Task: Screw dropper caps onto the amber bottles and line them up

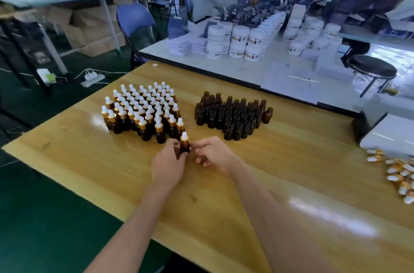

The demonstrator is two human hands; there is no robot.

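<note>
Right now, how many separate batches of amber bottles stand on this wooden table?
2: a capped batch at left, an uncapped batch at right. One more capped bottle is gripped by the left hand.

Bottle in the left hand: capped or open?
Capped. The bottle wears a dropper cap, white bulb up; how tight, cannot tell.

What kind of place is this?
Probably a small packing workshop: dozens of capped amber bottles beside uncapped ones on a wooden table, stacks of white jars on the next table, and cardboard boxes on the floor behind.
</note>
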